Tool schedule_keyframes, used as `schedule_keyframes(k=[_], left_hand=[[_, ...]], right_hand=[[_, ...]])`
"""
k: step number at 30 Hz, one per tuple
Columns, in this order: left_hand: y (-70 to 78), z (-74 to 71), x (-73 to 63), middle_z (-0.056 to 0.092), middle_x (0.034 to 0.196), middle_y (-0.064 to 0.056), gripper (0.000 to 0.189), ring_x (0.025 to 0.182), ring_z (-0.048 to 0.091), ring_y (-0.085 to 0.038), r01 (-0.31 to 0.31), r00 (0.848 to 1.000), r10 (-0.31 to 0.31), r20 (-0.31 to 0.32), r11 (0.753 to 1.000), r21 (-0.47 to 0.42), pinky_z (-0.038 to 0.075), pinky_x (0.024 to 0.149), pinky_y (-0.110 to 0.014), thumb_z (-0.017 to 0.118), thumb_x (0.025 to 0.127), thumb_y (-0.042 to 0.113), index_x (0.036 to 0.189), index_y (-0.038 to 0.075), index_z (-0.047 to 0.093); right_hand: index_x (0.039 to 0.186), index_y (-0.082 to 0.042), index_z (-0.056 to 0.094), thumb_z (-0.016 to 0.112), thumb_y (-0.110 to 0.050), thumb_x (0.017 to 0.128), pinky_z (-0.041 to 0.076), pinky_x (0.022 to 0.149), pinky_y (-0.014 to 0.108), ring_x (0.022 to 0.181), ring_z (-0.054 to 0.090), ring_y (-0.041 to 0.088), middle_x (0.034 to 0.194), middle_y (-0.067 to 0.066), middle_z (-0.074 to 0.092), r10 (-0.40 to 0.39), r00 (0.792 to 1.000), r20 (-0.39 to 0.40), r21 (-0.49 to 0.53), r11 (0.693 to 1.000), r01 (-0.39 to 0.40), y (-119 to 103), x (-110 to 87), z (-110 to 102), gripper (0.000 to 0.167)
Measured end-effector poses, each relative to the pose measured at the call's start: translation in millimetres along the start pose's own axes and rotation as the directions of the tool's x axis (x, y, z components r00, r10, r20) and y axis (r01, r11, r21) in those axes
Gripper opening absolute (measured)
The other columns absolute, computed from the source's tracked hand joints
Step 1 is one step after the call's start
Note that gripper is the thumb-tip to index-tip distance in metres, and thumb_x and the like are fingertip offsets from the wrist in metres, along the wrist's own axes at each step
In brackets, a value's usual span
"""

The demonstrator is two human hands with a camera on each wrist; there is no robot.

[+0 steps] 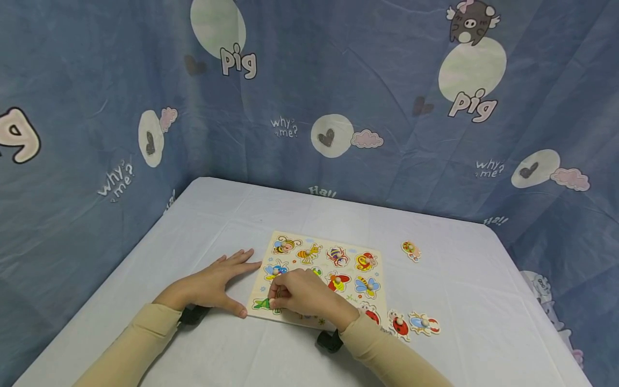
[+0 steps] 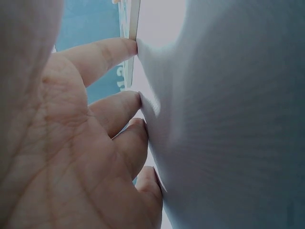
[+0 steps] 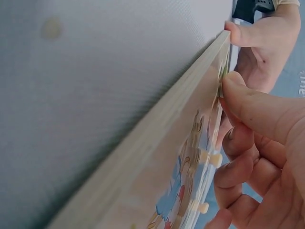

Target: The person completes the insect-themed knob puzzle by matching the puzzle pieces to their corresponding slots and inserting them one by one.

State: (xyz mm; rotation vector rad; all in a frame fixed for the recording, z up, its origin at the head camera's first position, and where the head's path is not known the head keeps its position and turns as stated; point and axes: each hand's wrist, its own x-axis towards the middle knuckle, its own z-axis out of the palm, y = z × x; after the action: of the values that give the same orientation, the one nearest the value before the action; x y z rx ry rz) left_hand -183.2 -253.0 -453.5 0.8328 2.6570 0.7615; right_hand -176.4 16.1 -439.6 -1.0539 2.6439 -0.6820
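Observation:
A wooden knobbed puzzle board (image 1: 355, 273) with insect pictures lies on the white table. My left hand (image 1: 213, 282) rests at its left side, fingers spread on the cloth, thumb at the near left corner. The left wrist view shows that palm (image 2: 71, 133) with several fingertips against the cloth. At the board's near left, my right hand (image 1: 304, 290) pinches a green insect puzzle piece (image 1: 261, 304) between thumb and forefinger. In the right wrist view the thumb (image 3: 252, 102) presses close to the board face; the other fingers are curled. The piece's knob is hidden.
Loose pieces lie right of the board: a ladybug piece (image 1: 399, 325), a blue-winged insect piece (image 1: 424, 323), and farther back a small yellow-and-orange piece (image 1: 411, 251). Several knobbed pieces sit in the board. A blue printed curtain (image 1: 300, 80) stands behind the table (image 1: 232, 209).

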Motion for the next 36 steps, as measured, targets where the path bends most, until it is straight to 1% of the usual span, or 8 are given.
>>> schedule_keyframes(k=[11,16,19,23,29,32,36], left_hand=[[0.7,0.1,1.3,0.023,0.177,-0.025,0.116,0.163,0.019,-0.054,-0.001,1.000,0.002,-0.007,1.000,0.006,0.013,0.128,-0.079,0.095,0.071,0.061,0.164,0.014,0.045],[-0.8,1.5,1.3,0.022,0.178,-0.023,0.117,0.163,0.019,-0.053,0.014,1.000,-0.014,-0.004,1.000,0.017,0.013,0.129,-0.078,0.094,0.070,0.063,0.165,0.015,0.045],[-2.4,1.9,1.0,0.022,0.178,-0.023,0.116,0.164,0.018,-0.053,0.017,1.000,-0.016,-0.007,1.000,0.020,0.013,0.129,-0.077,0.094,0.070,0.064,0.164,0.015,0.046],[-3.1,2.3,1.1,0.023,0.177,-0.024,0.116,0.163,0.018,-0.053,0.012,1.000,-0.011,-0.015,1.000,0.016,0.012,0.129,-0.077,0.094,0.070,0.063,0.164,0.014,0.047],[-2.0,3.2,0.9,0.022,0.178,-0.023,0.117,0.164,0.017,-0.052,0.019,1.000,-0.019,-0.011,1.000,0.009,0.011,0.130,-0.076,0.095,0.069,0.063,0.164,0.014,0.046],[-1.3,2.9,0.7,0.023,0.177,-0.025,0.117,0.163,0.018,-0.053,0.010,1.000,-0.010,-0.015,1.000,0.015,0.012,0.129,-0.077,0.095,0.069,0.061,0.163,0.013,0.047],[-1.1,2.4,-0.1,0.023,0.177,-0.024,0.117,0.164,0.017,-0.053,0.013,1.000,-0.013,-0.011,1.000,0.014,0.012,0.129,-0.077,0.095,0.069,0.061,0.164,0.014,0.047]], right_hand=[[0.091,-0.022,0.076,0.083,-0.028,0.096,0.031,0.056,0.015,0.056,0.042,-0.002,0.064,-0.014,0.054,-0.011,1.000,-0.005,0.018,1.000,0.012,1,-2.3,-2,0.011],[0.093,-0.024,0.077,0.080,-0.031,0.099,0.034,0.059,0.015,0.058,0.044,-0.003,0.067,-0.018,0.057,0.011,1.000,0.004,0.026,1.000,-0.011,3,-6.7,-4,0.010],[0.095,-0.025,0.078,0.079,-0.032,0.099,0.037,0.060,0.015,0.059,0.046,-0.003,0.068,-0.019,0.061,0.034,0.999,0.002,0.049,0.998,-0.034,6,-13.7,-8,0.008],[0.098,-0.024,0.080,0.079,-0.031,0.100,0.039,0.059,0.017,0.057,0.047,-0.002,0.066,-0.016,0.062,0.059,0.998,-0.027,0.089,0.994,-0.057,14,-29.1,-18,0.008],[0.099,-0.022,0.079,0.077,-0.028,0.101,0.040,0.055,0.019,0.057,0.047,0.000,0.068,-0.013,0.060,0.106,0.990,-0.096,0.116,0.989,-0.095,33,-61.3,-35,0.007],[0.098,-0.022,0.078,0.077,-0.028,0.101,0.039,0.055,0.019,0.059,0.046,0.001,0.071,-0.011,0.059,0.154,0.978,-0.139,0.136,0.981,-0.136,42,-79.3,-44,0.006],[0.096,-0.021,0.076,0.078,-0.027,0.100,0.038,0.054,0.020,0.061,0.045,0.003,0.074,-0.010,0.058,0.235,0.954,-0.187,0.173,0.964,-0.204,52,-103.4,-54,0.007]])
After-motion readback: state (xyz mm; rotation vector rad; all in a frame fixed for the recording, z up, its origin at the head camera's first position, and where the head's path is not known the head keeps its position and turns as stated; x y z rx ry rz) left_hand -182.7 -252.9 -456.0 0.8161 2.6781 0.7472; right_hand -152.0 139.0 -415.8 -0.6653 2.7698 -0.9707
